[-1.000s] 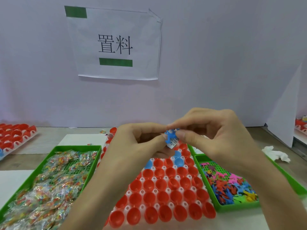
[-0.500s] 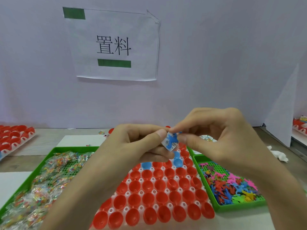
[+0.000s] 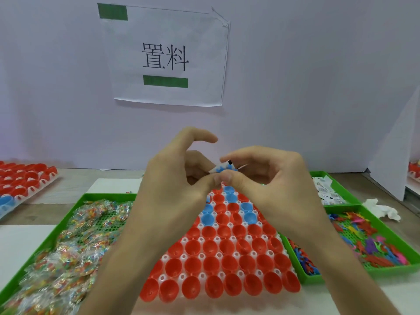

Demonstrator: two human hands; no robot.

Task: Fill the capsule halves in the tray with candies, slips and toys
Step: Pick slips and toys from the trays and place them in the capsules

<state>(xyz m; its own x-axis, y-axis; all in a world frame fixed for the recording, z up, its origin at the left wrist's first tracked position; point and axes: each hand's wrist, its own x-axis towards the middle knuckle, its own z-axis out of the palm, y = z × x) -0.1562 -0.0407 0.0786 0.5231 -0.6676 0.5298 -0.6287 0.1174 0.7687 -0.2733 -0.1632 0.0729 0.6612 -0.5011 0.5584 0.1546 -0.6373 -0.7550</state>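
A white tray (image 3: 218, 255) of red and a few blue capsule halves (image 3: 213, 247) lies in front of me. Above its far end both hands meet. My left hand (image 3: 175, 178) and my right hand (image 3: 261, 178) pinch together a small white paper slip with a blue toy (image 3: 223, 168) between thumbs and fingers. My left index finger is lifted clear. The item is mostly hidden by the fingertips.
A green bin of candy packets (image 3: 68, 246) sits at left, a green bin of coloured toys (image 3: 372, 244) at right, and a green bin of white slips (image 3: 327, 189) behind it. Another capsule tray (image 3: 25, 178) is far left. Crumpled tissue (image 3: 381, 210) lies far right. A wall with a paper sign stands behind.
The hands stay together over the tray's far end, working the slip and toy. My left index finger has lifted off the item. The camera view shifted slightly.
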